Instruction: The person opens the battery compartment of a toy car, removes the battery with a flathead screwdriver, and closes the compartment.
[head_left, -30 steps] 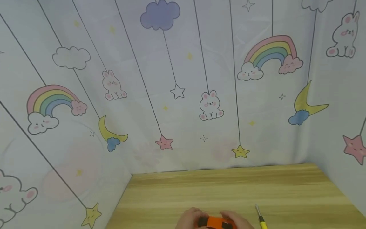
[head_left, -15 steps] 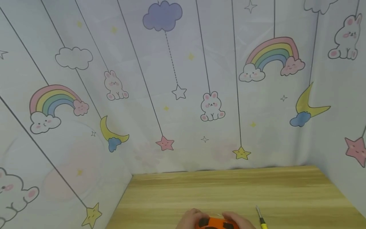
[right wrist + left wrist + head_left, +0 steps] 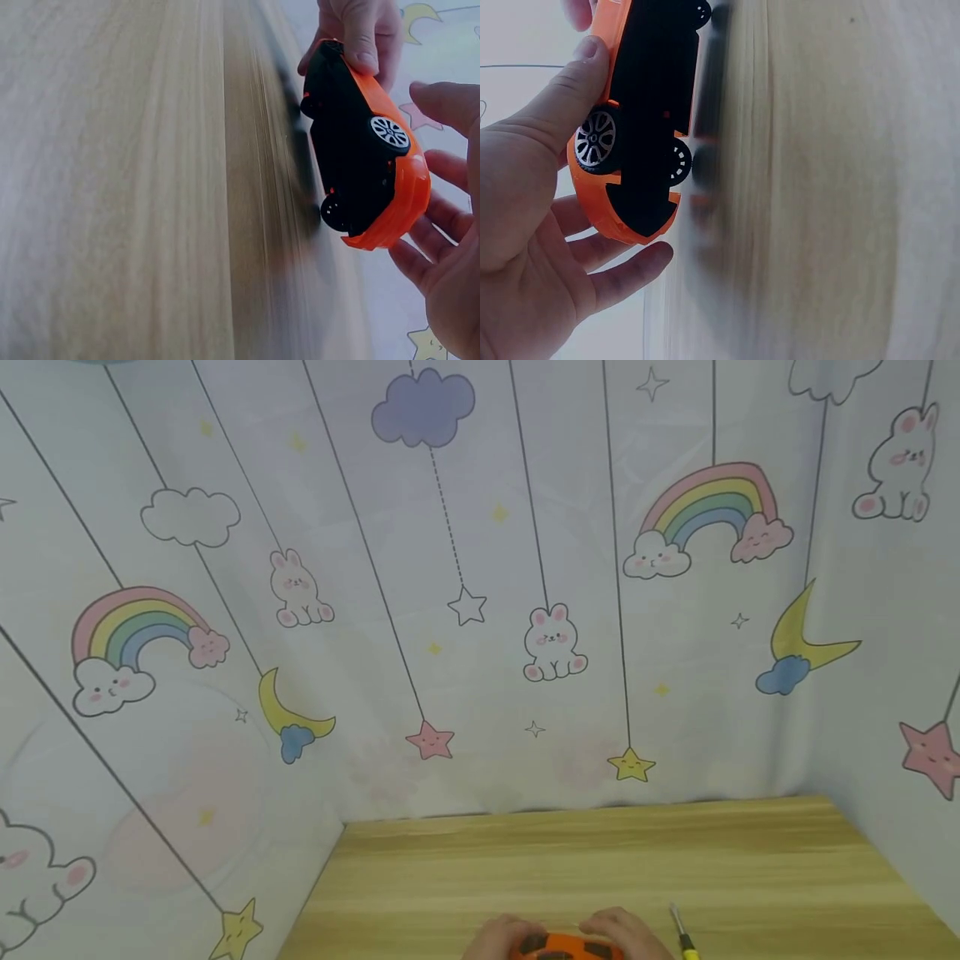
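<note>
An orange toy car (image 3: 566, 947) with a black underside and silver-spoked wheels is held low over the wooden tabletop, at the bottom of the head view. My left hand (image 3: 532, 202) grips it, thumb (image 3: 574, 86) along the side next to a wheel and fingers behind the body. At the car's other end, my right hand (image 3: 454, 255) has its fingers spread, with fingertips right at the orange bumper (image 3: 397, 214). Its thumb (image 3: 442, 105) stands apart from the car. The palms are out of sight in the head view, which shows only the backs of both hands.
A screwdriver (image 3: 684, 933) with a yellow and black handle lies on the wooden table (image 3: 450, 860), right of my right hand. White cloth walls (image 3: 487, 693) printed with rabbits, stars and rainbows enclose the table at the back and sides.
The car has tilted slightly between my hands, and more of its black patches show on top. My right-hand fingers have shifted a little off it. The screwdriver stays put.
</note>
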`<state>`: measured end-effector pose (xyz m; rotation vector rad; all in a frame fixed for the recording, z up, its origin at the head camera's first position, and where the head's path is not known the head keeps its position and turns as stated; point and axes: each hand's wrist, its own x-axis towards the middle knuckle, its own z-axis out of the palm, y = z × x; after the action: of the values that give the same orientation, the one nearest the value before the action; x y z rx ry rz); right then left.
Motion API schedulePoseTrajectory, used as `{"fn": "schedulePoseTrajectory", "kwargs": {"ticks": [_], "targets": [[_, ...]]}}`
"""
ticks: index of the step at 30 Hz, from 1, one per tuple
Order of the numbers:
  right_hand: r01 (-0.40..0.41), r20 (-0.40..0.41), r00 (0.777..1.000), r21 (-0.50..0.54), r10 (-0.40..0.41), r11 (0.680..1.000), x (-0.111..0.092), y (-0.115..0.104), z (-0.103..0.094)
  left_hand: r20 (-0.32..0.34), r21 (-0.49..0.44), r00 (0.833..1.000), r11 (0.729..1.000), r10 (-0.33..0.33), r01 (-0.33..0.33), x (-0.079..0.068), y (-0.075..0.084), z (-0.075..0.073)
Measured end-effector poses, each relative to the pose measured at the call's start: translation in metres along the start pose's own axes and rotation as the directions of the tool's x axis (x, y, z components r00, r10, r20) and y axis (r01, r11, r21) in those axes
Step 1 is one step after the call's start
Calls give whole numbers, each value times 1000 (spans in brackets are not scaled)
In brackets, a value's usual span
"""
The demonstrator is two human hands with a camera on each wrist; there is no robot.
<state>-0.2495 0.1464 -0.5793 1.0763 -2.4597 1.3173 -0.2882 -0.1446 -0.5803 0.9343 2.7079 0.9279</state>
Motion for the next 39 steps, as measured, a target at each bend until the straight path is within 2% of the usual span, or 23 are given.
{"fn": "schedulePoseTrajectory", "kwargs": {"ticks": [2, 4, 6, 8, 10, 12, 18, 20, 22, 27, 33, 36, 39], "targets": [[57, -22, 998, -35, -58, 998, 0, 1, 2, 2, -18, 1000, 1000, 25, -25, 3, -13, 6], [57, -14, 998, -29, -58, 998, 0, 2, 2, 4, -40, 999, 999, 36, -35, 8, -32, 17], [17, 24, 1000, 7, -17, 1000, 1, 1, 2, 16, -82, 1000, 996, 23, -21, 12, -46, 25], [-8, 43, 999, 11, 7, 1000, 1, 0, 3, 25, -120, 1000, 993, 8, -5, 14, -52, 30], [19, 45, 999, -30, -18, 999, 1, 1, 5, 28, -145, 1000, 989, -6, 10, 13, -49, 28], [54, 31, 998, -74, -52, 996, 1, 2, 6, 31, -164, 999, 986, -13, 18, 8, -35, 21], [70, -2, 998, -130, -70, 989, 1, 4, 10, -16, -73, 1000, 997, 24, -25, -2, 2, 2], [69, -4, 998, -142, -70, 987, 1, 3, 11, -40, -45, 999, 999, 14, -15, -4, 9, 0], [61, -3, 998, -154, -63, 986, 2, 2, 10, -64, -55, 998, 998, -29, 26, -6, 14, -1], [2, -4, 1000, -170, -3, 985, 2, -2, 7, -70, -108, 990, 988, -121, 113, -8, 22, -1], [-29, -3, 1000, -186, 29, 982, 5, -9, 6, -89, -130, 988, 985, -122, 110, -9, 25, 0], [-63, -8, 998, -170, 63, 983, 5, -12, 6, -97, -189, 987, 976, -128, 108, -11, 26, -1], [-64, -7, 998, -154, 64, 986, 5, -12, 5, -89, -256, 981, 956, -171, 144, -13, 29, -2]]}}
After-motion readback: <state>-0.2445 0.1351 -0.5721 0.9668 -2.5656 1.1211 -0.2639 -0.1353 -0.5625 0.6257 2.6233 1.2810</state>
